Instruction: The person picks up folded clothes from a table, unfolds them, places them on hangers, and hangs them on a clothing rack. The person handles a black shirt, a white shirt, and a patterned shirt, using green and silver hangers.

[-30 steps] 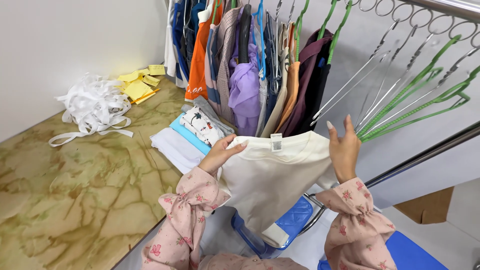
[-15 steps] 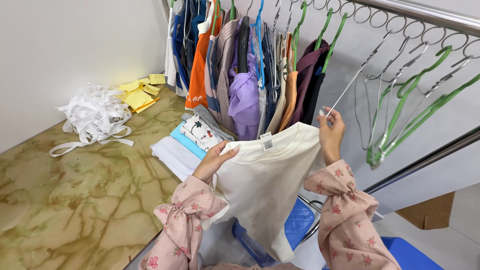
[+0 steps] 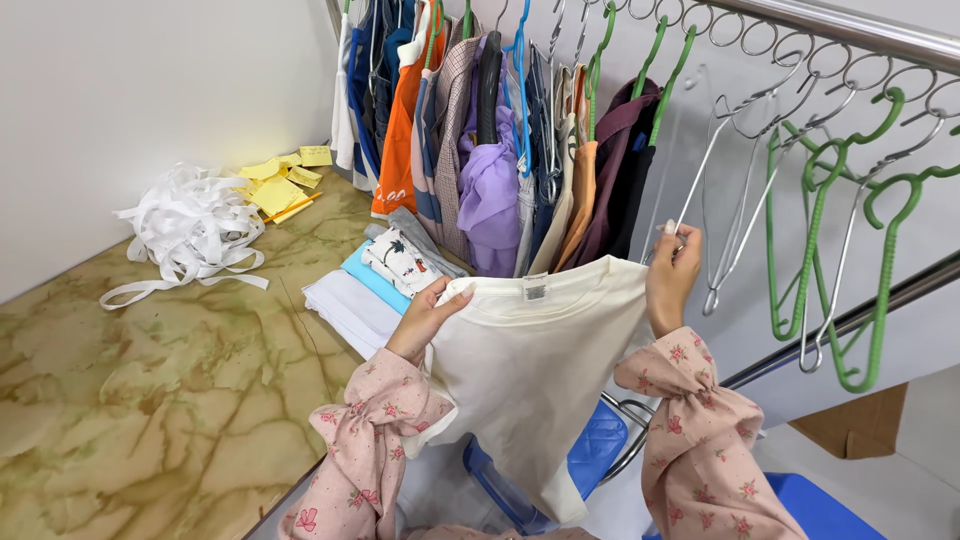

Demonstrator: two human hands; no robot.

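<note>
1. Our left hand (image 3: 425, 320) pinches the cream shirt (image 3: 535, 350) at its left shoulder.
2. Our right hand (image 3: 672, 275) grips the other shoulder and a wire hanger (image 3: 700, 190) together.
3. The shirt hangs spread below the rail (image 3: 850, 30); we judge the hanger is not yet inside the collar.
4. Folded clothes (image 3: 375, 280) wait at the counter's (image 3: 150, 400) far edge.

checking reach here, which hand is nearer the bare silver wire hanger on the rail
Right. The right hand grips the cream t-shirt's shoulder and touches the silver wire hanger; the left hand holds the cream t-shirt at the opposite shoulder, away from it.
</note>
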